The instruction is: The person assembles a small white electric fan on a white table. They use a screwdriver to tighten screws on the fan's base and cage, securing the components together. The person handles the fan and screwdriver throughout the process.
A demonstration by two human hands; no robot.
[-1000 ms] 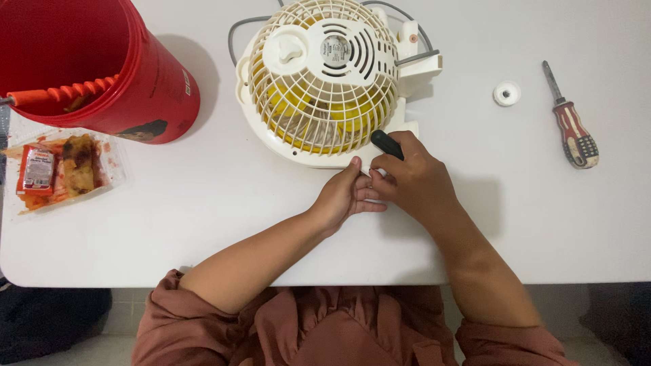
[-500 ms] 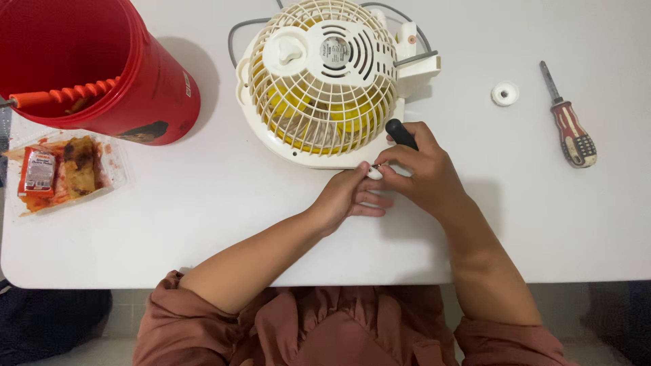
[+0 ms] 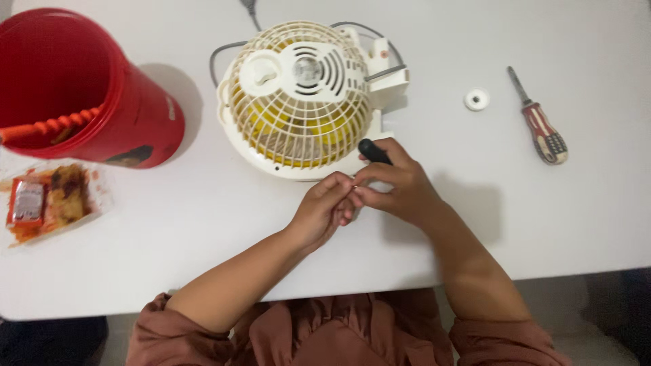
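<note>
A small cream plastic fan with a wire grille and yellow blades lies face up on the white table, at the far middle. At its near edge the two hands meet. The right hand is closed around a black tool handle whose tip points toward the fan's base. The left hand pinches its fingertips against the right hand's fingers; whether it holds anything I cannot tell. To the right lie a small white round cap and a red-and-white-handled screwdriver. Far left stands a red plastic bucket, with a clear snack packet near it.
</note>
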